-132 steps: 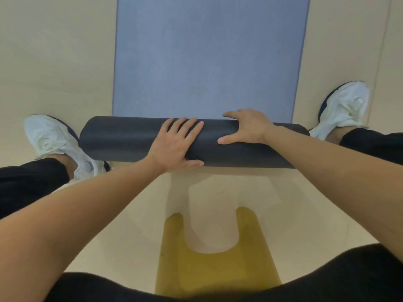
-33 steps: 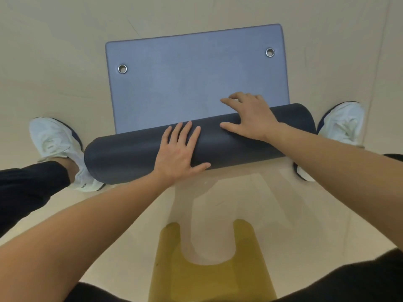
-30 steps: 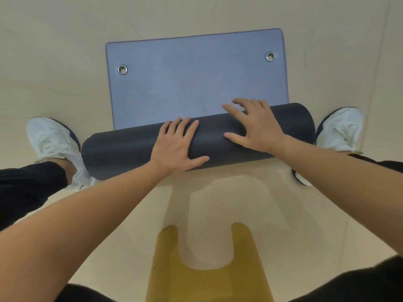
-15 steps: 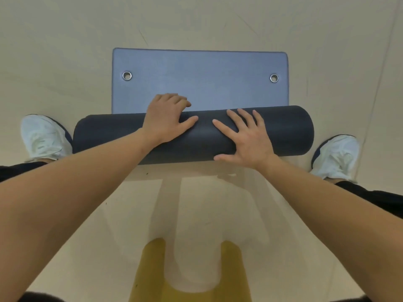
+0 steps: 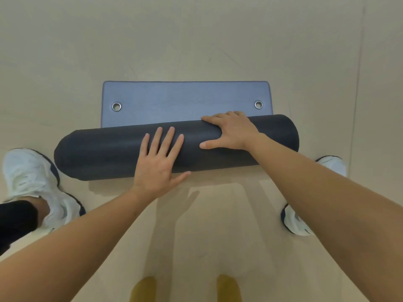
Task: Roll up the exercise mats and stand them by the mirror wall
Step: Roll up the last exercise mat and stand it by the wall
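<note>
A dark grey roll of exercise mat (image 5: 104, 152) lies across the beige floor in front of me. A short blue-grey flat end of the mat (image 5: 185, 101) with two metal eyelets still lies unrolled beyond it. My left hand (image 5: 158, 164) rests flat on the near side of the roll, fingers spread. My right hand (image 5: 232, 132) lies over the top of the roll, fingers curled over its far edge, thumb pointing left.
My white shoes stand on both sides of the roll, the left shoe (image 5: 32, 184) close to its left end and the right shoe (image 5: 298, 221) behind its right end. Two yellow marks (image 5: 185, 288) show on the floor at the bottom edge.
The roll has moved forward and the flat part has become shorter. My hands swapped grips: the right now reaches over the top, the left lies flat on the near side.
</note>
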The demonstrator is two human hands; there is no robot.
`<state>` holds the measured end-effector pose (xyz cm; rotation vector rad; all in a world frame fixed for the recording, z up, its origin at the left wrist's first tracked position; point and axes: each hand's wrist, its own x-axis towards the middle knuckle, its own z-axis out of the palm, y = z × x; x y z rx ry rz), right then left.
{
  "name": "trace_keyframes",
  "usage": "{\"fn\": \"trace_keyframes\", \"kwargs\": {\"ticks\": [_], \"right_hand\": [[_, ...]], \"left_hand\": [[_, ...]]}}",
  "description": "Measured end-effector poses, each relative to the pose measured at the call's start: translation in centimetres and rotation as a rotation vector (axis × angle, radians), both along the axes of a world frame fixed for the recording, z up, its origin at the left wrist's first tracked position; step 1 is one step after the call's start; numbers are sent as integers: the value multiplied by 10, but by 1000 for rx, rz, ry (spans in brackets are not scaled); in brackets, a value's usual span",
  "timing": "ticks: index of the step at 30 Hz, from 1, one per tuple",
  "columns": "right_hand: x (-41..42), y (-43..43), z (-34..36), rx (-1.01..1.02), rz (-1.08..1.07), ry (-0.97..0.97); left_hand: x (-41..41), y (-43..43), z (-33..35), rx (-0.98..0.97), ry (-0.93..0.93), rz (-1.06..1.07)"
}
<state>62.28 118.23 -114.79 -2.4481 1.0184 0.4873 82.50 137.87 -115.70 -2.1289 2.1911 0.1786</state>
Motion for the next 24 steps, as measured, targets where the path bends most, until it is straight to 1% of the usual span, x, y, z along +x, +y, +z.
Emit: {"fn": "trace_keyframes", "kwargs": {"ticks": [3, 5, 7, 8, 9, 12, 14, 16, 20, 24], "right_hand": [[1, 0, 4, -152, -145, 6], [-4, 8, 3, -281, -216, -96], [-14, 16, 1, -392, -177, -213], [-20, 17, -1, -416, -135, -224], [-23, 17, -1, -411, -90, -184], [-18, -1, 1, -307, 27, 71], [-8, -21, 5, -249, 77, 170], [-1, -41, 9, -181, 100, 195], [9, -73, 10, -99, 115, 160], [24, -97, 13, 25, 35, 128]], "left_hand": [[13, -21, 2, 27, -12, -16], [20, -37, 2, 33, 6, -1], [27, -55, 4, 50, 31, 10], [31, -64, 4, 68, 41, 10], [36, -73, 5, 95, 47, 4], [51, -99, 8, 197, 44, -42], [60, -120, 11, 290, 54, -57], [67, -142, 15, 377, 69, -66], [79, -171, 17, 453, 125, -40], [87, -192, 17, 554, 250, 24]]}}
